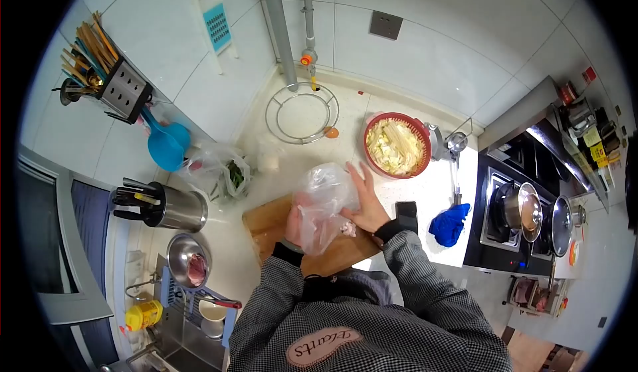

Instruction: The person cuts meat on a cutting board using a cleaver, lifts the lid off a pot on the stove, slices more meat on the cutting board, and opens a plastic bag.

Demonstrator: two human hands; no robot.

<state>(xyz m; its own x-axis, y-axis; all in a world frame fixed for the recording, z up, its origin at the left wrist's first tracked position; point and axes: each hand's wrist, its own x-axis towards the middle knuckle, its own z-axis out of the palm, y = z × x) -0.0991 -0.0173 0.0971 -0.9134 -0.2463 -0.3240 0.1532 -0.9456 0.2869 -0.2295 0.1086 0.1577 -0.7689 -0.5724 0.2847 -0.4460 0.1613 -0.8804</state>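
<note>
A clear, crumpled plastic bag [323, 202] is held up over the wooden cutting board [266, 220]. My left hand [293, 224] grips the bag at its left side, its fingers partly covered by the film. On the other side, my right hand [367, 204] has its fingers stretched out and apart, the fingertips and thumb by the bag's edge. Below that thumb, a small pale pink lump [348, 228], perhaps meat, rests on the board. What the bag contains, if anything, I cannot make out.
A red basket [426, 136] of cut pale vegetables stands behind my right hand. Nearby are a phone [406, 215] and blue cloth [450, 225]. Leftward are a bag of greens [234, 175], a knife block [186, 207] and a metal bowl [176, 252] with meat. A pot [515, 211] sits on the stove.
</note>
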